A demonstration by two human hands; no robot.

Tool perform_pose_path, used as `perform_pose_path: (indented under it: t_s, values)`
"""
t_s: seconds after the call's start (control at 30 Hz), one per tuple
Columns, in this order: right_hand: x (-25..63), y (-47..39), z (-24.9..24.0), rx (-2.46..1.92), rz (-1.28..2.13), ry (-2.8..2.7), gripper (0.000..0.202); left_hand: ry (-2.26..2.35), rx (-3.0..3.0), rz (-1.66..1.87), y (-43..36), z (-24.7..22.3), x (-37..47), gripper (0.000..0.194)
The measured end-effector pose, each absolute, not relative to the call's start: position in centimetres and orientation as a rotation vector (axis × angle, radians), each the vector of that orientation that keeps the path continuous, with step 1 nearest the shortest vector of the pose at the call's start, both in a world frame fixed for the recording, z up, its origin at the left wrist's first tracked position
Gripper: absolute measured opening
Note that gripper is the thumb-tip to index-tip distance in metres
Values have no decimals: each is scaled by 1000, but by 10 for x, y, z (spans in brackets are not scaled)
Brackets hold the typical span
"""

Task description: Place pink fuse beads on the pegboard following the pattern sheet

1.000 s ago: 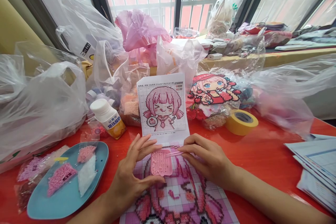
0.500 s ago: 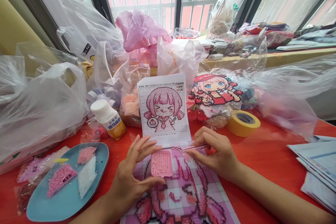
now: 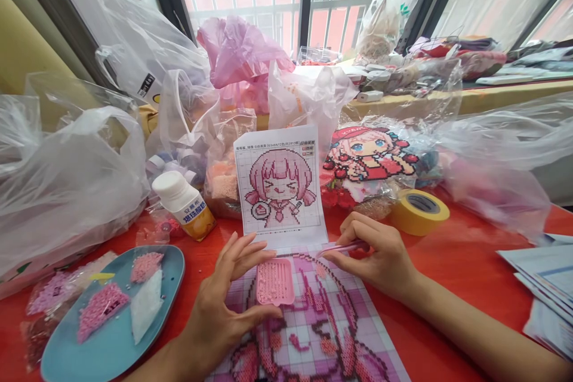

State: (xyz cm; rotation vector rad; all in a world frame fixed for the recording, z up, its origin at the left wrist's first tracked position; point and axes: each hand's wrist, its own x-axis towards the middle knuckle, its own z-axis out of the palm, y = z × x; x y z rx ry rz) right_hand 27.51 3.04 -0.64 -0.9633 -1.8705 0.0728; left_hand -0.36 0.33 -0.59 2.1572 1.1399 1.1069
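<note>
A small pink tray [image 3: 274,282] of beads lies over the bead picture [image 3: 308,334], which shows a pink-haired figure on a checked sheet. Around the tray's left side curves my left hand [image 3: 224,286], its thumb at the lower edge and its fingers at the upper one. My right hand [image 3: 376,250] pinches pink tweezers [image 3: 347,247], their tips over the upper part of the bead picture, right of the tray. Behind stands a printed pattern sheet [image 3: 280,191] with the same kind of figure.
At the left, a blue plate [image 3: 71,364] holds bead bags beside a white bottle [image 3: 183,206]. Yellow tape [image 3: 418,212] and a finished bead figure [image 3: 371,155] sit at the right, papers [image 3: 541,274] at the far right. Plastic bags [image 3: 80,173] line the back.
My right hand has shifted slightly to the right, and the tweezers' tips have moved a little right over the bead picture. The view has moved slightly. My left hand stays at the tray.
</note>
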Motion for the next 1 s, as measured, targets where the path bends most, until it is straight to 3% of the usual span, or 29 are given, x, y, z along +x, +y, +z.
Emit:
perform_pose_path:
  t_s: [1.0]
  values:
    - [279, 34, -13, -1005, 192, -1925, 35, 1239, 2130, 1062, 2, 3, -1, 81]
